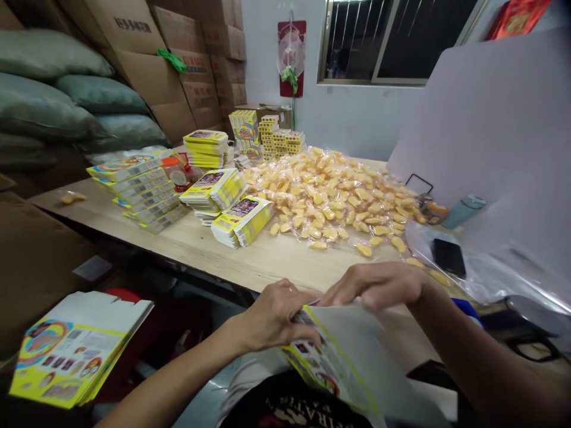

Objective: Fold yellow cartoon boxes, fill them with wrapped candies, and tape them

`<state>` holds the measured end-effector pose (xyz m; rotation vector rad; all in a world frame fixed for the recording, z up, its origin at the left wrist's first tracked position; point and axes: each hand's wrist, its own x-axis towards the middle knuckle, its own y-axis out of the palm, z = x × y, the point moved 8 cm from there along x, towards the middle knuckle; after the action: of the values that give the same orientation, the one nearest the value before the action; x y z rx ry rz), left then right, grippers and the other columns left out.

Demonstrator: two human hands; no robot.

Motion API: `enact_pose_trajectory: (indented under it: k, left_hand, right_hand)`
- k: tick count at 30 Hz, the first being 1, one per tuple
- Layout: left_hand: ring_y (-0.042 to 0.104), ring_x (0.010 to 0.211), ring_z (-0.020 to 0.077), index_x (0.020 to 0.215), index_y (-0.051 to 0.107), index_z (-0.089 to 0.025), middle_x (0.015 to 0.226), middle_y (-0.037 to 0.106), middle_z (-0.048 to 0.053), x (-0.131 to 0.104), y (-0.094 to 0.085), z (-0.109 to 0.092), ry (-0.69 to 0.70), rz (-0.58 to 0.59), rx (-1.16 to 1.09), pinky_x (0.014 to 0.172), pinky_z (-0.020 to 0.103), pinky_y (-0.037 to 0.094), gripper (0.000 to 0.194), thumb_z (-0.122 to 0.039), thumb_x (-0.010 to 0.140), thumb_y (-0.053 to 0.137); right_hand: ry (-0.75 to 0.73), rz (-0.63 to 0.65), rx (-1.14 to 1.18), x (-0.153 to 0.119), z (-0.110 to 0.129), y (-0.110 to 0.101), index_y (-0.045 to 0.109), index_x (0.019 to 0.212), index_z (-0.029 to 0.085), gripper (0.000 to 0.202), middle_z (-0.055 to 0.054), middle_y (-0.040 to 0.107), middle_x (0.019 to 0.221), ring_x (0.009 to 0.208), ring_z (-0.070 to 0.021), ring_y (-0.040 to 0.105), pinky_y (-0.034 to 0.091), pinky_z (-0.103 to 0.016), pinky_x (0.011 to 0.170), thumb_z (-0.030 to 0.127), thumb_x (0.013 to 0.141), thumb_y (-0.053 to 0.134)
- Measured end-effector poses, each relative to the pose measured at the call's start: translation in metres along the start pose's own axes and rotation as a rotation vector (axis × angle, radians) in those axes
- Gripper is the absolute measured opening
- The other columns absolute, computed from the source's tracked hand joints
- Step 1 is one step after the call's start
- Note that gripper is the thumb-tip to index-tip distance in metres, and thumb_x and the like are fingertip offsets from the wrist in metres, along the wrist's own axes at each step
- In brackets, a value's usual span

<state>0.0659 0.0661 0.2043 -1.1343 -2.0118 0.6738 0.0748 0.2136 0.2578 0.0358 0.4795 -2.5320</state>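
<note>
My left hand (281, 315) grips the upper left edge of a printed yellow-and-white carton (339, 362), thumb on its printed face. The carton stands tilted over my lap, a plain grey-white panel turned to the right. My right hand (379, 285) lies along the carton's top edge, its fingers bent over it and partly blurred. Whether those fingers pinch the edge I cannot tell. Just beyond my hands, a large heap of yellow pieces in clear wrappers (330, 196) spreads over the table (250, 267).
Bundles of flat yellow cartons (243, 220) and a leaning stack of boxes (138, 184) stand on the table's left. More flat cartons (71, 351) lie at lower left. A black phone (448, 258), a teal bottle (464, 211) and clear plastic bags (513, 273) are at right.
</note>
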Motion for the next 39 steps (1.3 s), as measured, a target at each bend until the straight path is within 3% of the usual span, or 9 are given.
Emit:
enact_pose_trajectory:
  k: [3,6,11,14,17,23,31,35,39]
  left_hand:
    - [0.065,0.058,0.0159,0.088,0.081,-0.026,0.069,0.074,0.002,-0.008,-0.018,0.039,-0.256,-0.151,-0.155,0.061,0.025,0.047,0.020,-0.041,0.091,0.068]
    - [0.064,0.058,0.0165,0.087,0.078,-0.020,0.076,0.076,0.003,-0.025,-0.023,0.079,-0.547,-0.384,-0.500,0.053,0.023,0.047,0.030,-0.048,0.089,0.069]
    - [0.066,0.065,0.0168,0.106,0.073,-0.018,0.089,0.076,0.005,-0.047,0.028,0.098,-0.665,-0.536,-0.918,0.056,0.023,0.050,0.036,-0.049,0.089,0.068]
    - [0.070,0.083,0.0204,0.124,0.067,-0.022,0.107,0.075,0.007,-0.057,0.057,0.096,-0.652,-0.558,-1.092,0.072,0.028,0.055,0.043,-0.044,0.088,0.071]
    - [0.070,0.081,0.0211,0.122,0.066,-0.024,0.107,0.074,0.008,-0.069,0.068,0.095,-0.637,-0.502,-1.178,0.075,0.031,0.056,0.037,-0.041,0.089,0.070]
    - [0.060,0.112,0.0275,0.079,0.063,-0.019,0.108,0.070,0.010,-0.086,0.010,0.080,-0.347,-0.593,-0.549,0.098,0.041,0.048,0.023,-0.033,0.096,0.058]
    - [0.055,0.128,0.0275,0.092,0.052,-0.023,0.098,0.069,0.005,-0.061,-0.025,-0.003,0.128,-0.545,-0.002,0.111,0.055,0.035,0.012,-0.012,0.093,0.046]
    - [0.062,0.114,0.0245,0.117,0.055,-0.021,0.108,0.068,0.007,-0.064,-0.015,0.024,0.015,-0.542,0.225,0.112,0.053,0.035,0.028,-0.011,0.091,0.051]
    - [0.059,0.125,0.0280,0.156,0.028,-0.017,0.131,0.064,0.017,-0.091,0.010,0.071,-0.208,-0.552,0.124,0.105,0.047,0.049,0.063,-0.018,0.097,0.049]
  right_hand:
    - [0.168,-0.020,0.226,-0.004,-0.040,-0.015,0.076,0.106,0.012,0.072,-0.011,0.076,0.095,0.090,-0.0251,0.072,0.055,-0.041,0.084,0.076,0.081,0.054]
    - [0.151,-0.390,-0.024,-0.013,-0.062,-0.051,0.067,0.130,0.019,0.060,-0.010,0.070,0.124,0.112,-0.0276,0.066,0.050,-0.043,0.095,0.058,0.085,0.062]
    - [0.166,-0.669,-0.353,-0.021,-0.093,-0.048,0.065,0.129,0.017,0.049,-0.012,0.071,0.118,0.107,-0.0309,0.065,0.046,-0.049,0.098,0.034,0.084,0.063]
    - [0.112,-0.639,-0.033,-0.018,-0.125,-0.028,0.072,0.099,0.017,0.029,-0.011,0.071,0.115,0.101,-0.0273,0.067,0.050,-0.041,0.089,0.041,0.087,0.060]
    - [0.011,-0.623,0.336,-0.025,-0.143,-0.016,0.069,0.108,0.020,0.034,-0.012,0.065,0.130,0.105,-0.0267,0.067,0.052,-0.037,0.084,0.046,0.087,0.060]
    - [0.132,-0.574,-0.169,-0.065,-0.102,0.011,0.070,0.108,0.021,0.038,-0.009,0.071,0.108,0.102,-0.0272,0.065,0.051,-0.038,0.085,0.048,0.099,0.045]
    - [0.163,-0.813,-0.406,-0.105,-0.074,0.013,0.071,0.103,0.025,0.032,-0.006,0.069,0.116,0.111,-0.0291,0.061,0.050,-0.040,0.092,0.047,0.100,0.049]
    - [0.203,-0.905,-0.209,-0.093,-0.115,0.011,0.050,0.140,0.023,0.049,-0.008,0.069,0.109,0.098,-0.0269,0.066,0.055,-0.037,0.075,0.050,0.099,0.049]
    - [0.106,-0.963,-0.288,-0.081,-0.132,0.027,0.010,0.161,0.021,0.073,-0.010,0.068,0.107,0.098,-0.0275,0.066,0.056,-0.043,0.080,0.040,0.101,0.048]
